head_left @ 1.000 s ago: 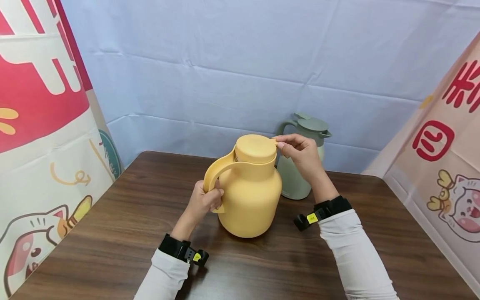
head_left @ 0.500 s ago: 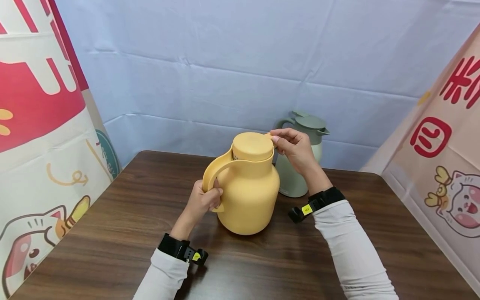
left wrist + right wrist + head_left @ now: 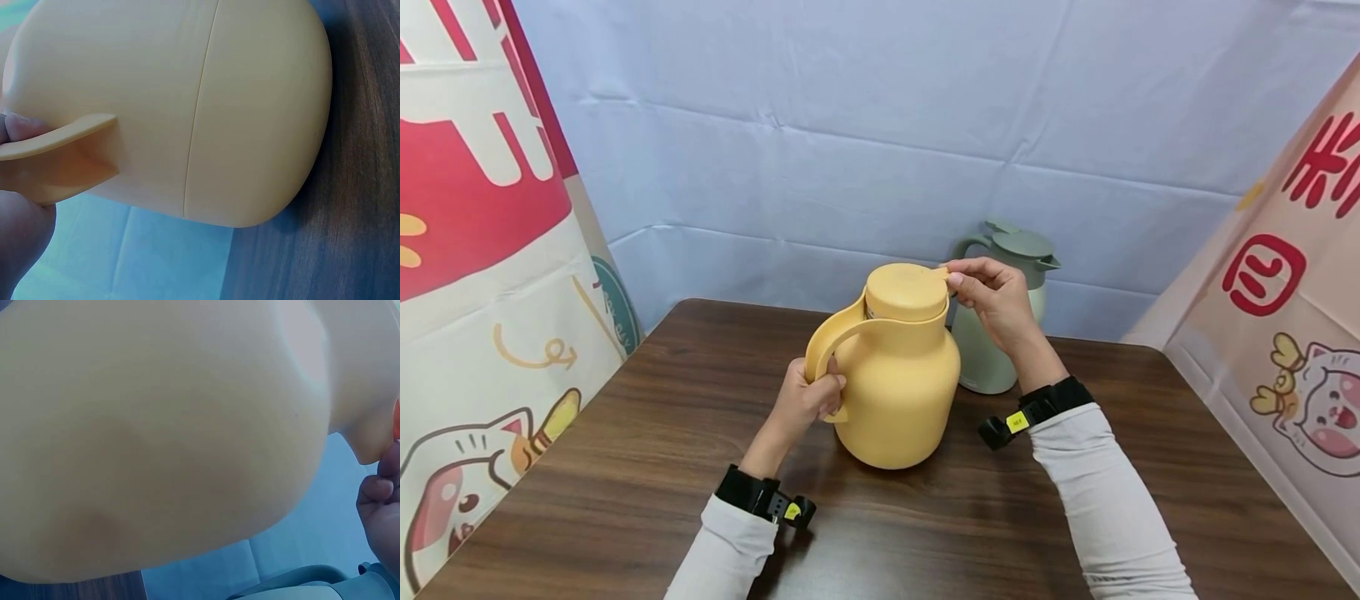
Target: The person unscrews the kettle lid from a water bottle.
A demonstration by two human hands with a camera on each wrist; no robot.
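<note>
A yellow thermos jug stands upright on the brown wooden table. My left hand grips its handle, with the thumb wrapped over it. The left wrist view shows the handle's lower end joining the jug's body, fingers above and below it. On top sits a round yellow lid, seated in the neck. Thumb and index finger of my right hand pinch a small tab at the lid's right edge. In the right wrist view the jug's body hides most of the scene.
A grey-green thermos jug stands close behind the yellow one to the right, partly covered by my right hand. A pale blue cloth hangs behind the table. Printed cloths flank both sides.
The head view has shifted slightly. My right hand has moved a little left with the lid's tab between its fingers. The left hand keeps its grip on the handle.
</note>
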